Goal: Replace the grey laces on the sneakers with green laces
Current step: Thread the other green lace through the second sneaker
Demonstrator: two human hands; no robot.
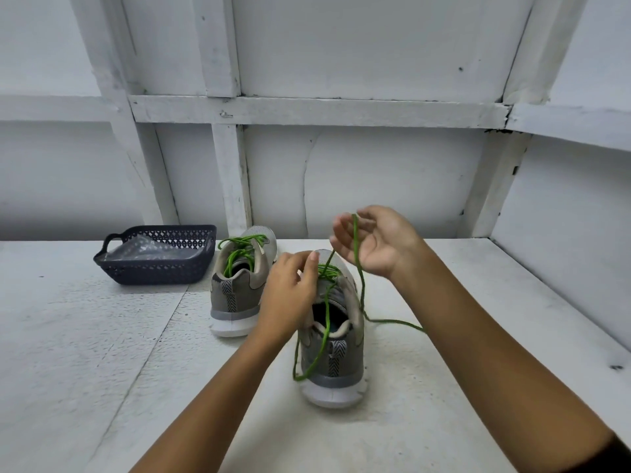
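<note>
Two grey sneakers stand on the white table, heels toward me. The left sneaker (235, 288) carries a tied green lace (240, 249). The nearer right sneaker (336, 356) has a loose green lace (324, 322) running through its upper eyelets. My left hand (290, 295) rests on this shoe's left collar and pinches the lace near the tongue. My right hand (375, 242) is raised above the shoe with fingers curled around the lace's other end, which hangs down past the shoe's right side onto the table. A loop of lace dangles over the heel.
A dark blue perforated basket (116, 264) with a clear plastic bag inside sits at the back left of the table. White wooden framed walls close off the back and the right side.
</note>
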